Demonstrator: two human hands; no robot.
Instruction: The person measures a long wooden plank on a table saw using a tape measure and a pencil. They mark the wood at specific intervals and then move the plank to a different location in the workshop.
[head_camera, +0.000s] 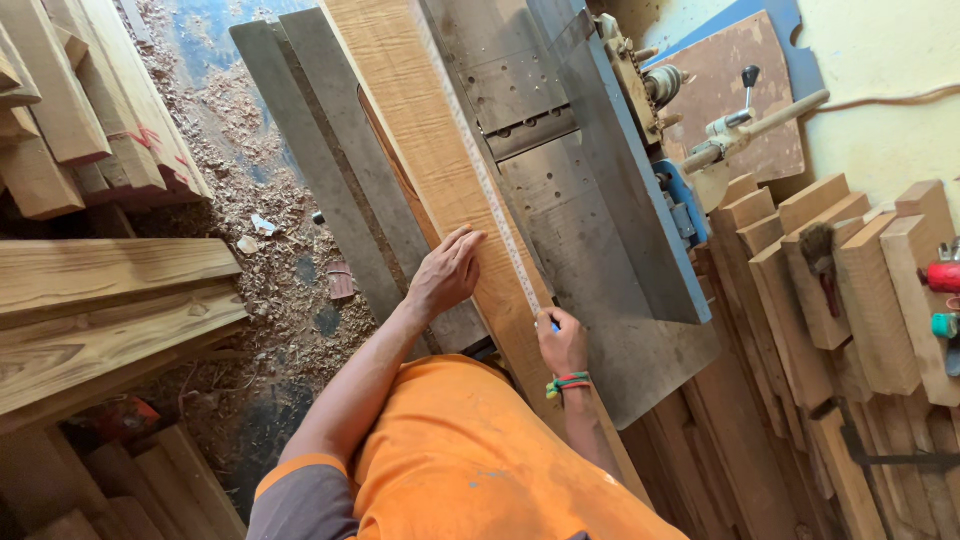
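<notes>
A long pale wooden plank (420, 120) lies lengthwise on a grey metal machine table (590, 250). A white measuring tape (480, 165) is stretched along the plank's right edge. My left hand (447, 272) rests flat on the plank, fingers spread and pressing it down. My right hand (562, 342), with a red and green band at the wrist, is closed around a small blue marking tool (554, 326) whose tip sits at the tape near the plank's edge. My orange shirt fills the bottom of the view.
Stacked planks (90, 300) lie at the left, with more boards (70, 110) at the top left. Sawdust and shavings (260, 230) cover the floor. Several upright wood blocks (860, 290) and a brush (820, 250) stand at the right. A lever handle (760, 125) sticks out by the machine.
</notes>
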